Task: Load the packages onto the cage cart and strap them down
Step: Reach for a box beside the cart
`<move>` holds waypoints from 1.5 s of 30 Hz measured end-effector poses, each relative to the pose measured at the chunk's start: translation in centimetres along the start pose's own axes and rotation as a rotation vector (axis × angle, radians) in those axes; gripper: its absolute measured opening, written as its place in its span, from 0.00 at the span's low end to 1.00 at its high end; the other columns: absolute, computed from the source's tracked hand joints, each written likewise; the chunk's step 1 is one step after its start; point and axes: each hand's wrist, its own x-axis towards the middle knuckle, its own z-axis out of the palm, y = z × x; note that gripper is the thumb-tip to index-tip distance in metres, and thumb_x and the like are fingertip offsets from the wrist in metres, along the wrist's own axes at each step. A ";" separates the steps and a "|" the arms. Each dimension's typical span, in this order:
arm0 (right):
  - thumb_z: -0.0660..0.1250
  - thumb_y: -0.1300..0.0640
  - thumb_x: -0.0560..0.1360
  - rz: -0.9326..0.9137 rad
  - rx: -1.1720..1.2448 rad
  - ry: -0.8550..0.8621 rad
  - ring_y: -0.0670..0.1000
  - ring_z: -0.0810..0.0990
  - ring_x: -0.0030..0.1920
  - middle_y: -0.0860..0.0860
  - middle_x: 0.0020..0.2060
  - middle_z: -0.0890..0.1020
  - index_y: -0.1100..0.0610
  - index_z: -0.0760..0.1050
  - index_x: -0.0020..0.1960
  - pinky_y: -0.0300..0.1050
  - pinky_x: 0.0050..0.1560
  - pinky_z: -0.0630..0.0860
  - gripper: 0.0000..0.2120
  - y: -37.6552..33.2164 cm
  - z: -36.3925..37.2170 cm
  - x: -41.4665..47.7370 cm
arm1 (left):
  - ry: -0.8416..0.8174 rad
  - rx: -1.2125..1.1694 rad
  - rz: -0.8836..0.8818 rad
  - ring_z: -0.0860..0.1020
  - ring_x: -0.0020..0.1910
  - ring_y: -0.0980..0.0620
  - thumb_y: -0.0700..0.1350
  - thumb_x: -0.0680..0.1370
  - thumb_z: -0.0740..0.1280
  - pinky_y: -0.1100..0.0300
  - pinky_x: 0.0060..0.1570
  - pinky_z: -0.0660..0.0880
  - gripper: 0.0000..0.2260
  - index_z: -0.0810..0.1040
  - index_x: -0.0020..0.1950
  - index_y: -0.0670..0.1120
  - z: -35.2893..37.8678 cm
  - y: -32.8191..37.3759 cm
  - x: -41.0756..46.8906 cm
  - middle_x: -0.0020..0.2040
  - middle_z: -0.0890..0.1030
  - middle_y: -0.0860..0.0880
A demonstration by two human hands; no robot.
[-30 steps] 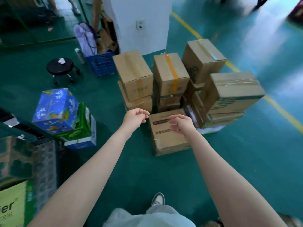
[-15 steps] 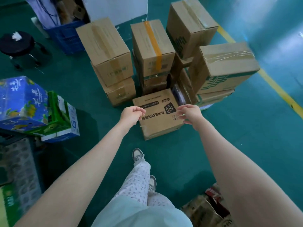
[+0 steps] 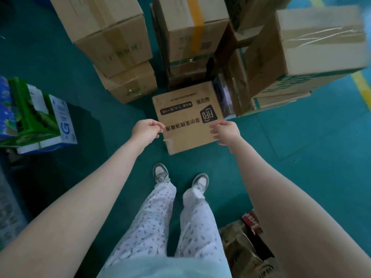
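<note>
A small brown cardboard box (image 3: 188, 117) with black printed text and a FIFO mark lies on the green floor just ahead of my feet. My left hand (image 3: 145, 131) hovers at the box's left edge with loosely curled fingers and holds nothing. Over the box's right front corner, my right hand (image 3: 225, 132) has its fingers spread and relaxed; I cannot tell whether it touches the cardboard. Behind the small box stand stacked cartons: a plain stack (image 3: 112, 37) on the left, a yellow-taped stack (image 3: 190, 33) in the middle and a large taped carton (image 3: 313, 47) on the right.
A blue, green and white printed carton stack (image 3: 38, 117) sits on the floor to my left. A grey mesh surface (image 3: 9, 207) shows at the left edge. Crumpled cardboard (image 3: 245, 249) lies by my right leg. A yellow floor line (image 3: 361, 87) runs at the right.
I have stepped closer and looked further down. Both hands have moved onto the two sides of the small box, and my legs and shoes have come into view.
</note>
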 end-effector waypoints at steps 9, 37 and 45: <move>0.58 0.59 0.79 0.060 -0.050 -0.032 0.52 0.76 0.45 0.51 0.45 0.79 0.57 0.78 0.57 0.42 0.39 0.72 0.12 3.8 1.8 12.3 | 0.001 0.042 -0.105 0.76 0.47 0.53 0.38 0.79 0.58 0.63 0.44 0.70 0.13 0.76 0.39 0.51 5.7 -3.3 10.5 0.49 0.78 0.52; 0.62 0.59 0.78 0.306 -0.171 0.156 0.60 0.63 0.71 0.58 0.74 0.59 0.59 0.45 0.78 0.53 0.69 0.64 0.35 14.7 3.6 29.8 | -0.082 -0.166 -0.720 0.68 0.65 0.41 0.41 0.78 0.60 0.44 0.58 0.68 0.23 0.61 0.73 0.44 19.0 -13.6 21.5 0.66 0.69 0.43; 0.65 0.60 0.75 0.285 -0.247 0.103 0.58 0.71 0.62 0.58 0.67 0.67 0.61 0.62 0.70 0.53 0.63 0.73 0.26 15.8 3.5 30.2 | -0.144 -0.185 -0.733 0.67 0.67 0.39 0.44 0.76 0.63 0.39 0.63 0.68 0.27 0.61 0.74 0.45 18.2 -15.0 21.9 0.70 0.65 0.42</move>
